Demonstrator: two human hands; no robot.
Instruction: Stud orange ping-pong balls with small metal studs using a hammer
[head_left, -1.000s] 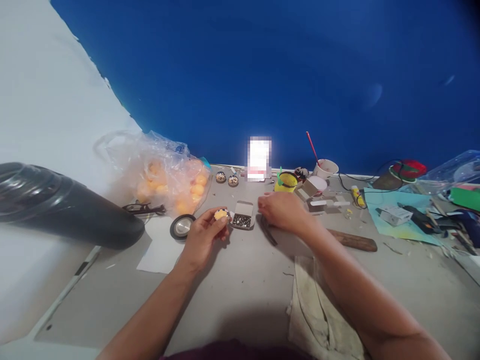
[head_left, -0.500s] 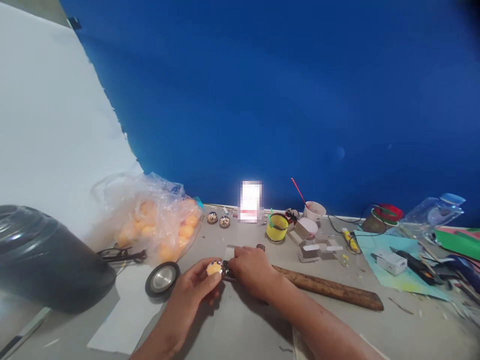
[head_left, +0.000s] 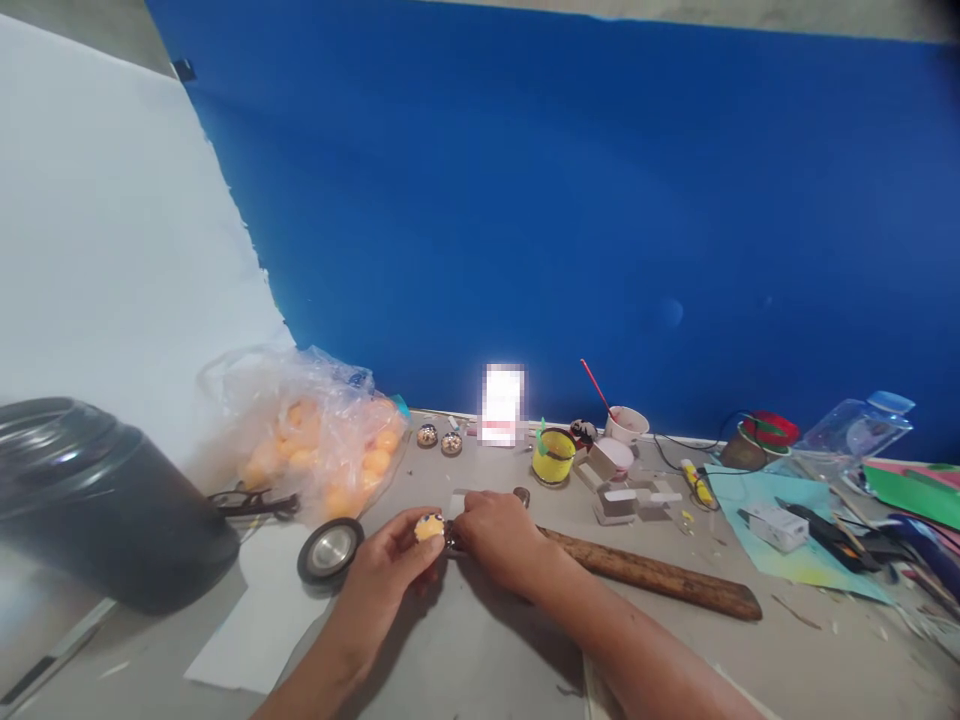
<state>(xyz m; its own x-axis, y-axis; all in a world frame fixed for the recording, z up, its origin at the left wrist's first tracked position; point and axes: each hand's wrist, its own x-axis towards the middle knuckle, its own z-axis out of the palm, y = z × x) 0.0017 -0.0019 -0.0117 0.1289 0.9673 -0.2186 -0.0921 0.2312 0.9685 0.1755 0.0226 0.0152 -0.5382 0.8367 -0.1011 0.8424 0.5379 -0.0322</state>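
My left hand [head_left: 390, 560] pinches a small round yellow piece [head_left: 430, 528] with dark marks on it between thumb and fingers. Close against it, my right hand [head_left: 495, 535] is closed, its fingertips at a small dark, speckled thing [head_left: 451, 536] that touches or nearly touches the yellow piece. What the right fingers grip is mostly hidden behind the hand. A tool with a long wooden handle [head_left: 660, 573] lies behind my right wrist, and a round dark metal end [head_left: 522, 496] shows just beyond the knuckles.
Two speckled balls [head_left: 439, 440] sit near the wall. At left are a dark jar [head_left: 112, 510], a plastic bag of orange balls [head_left: 322, 440], glasses [head_left: 255, 502] and a black-rimmed disc [head_left: 331, 551]. Rightward stand a yellow tape roll [head_left: 553, 457], a paper cup [head_left: 628, 424] and a bottle [head_left: 855, 430].
The view has tilted slightly up and shifted a little, so a strip above the blue wall shows. Both hands keep nearly the same place and grip.
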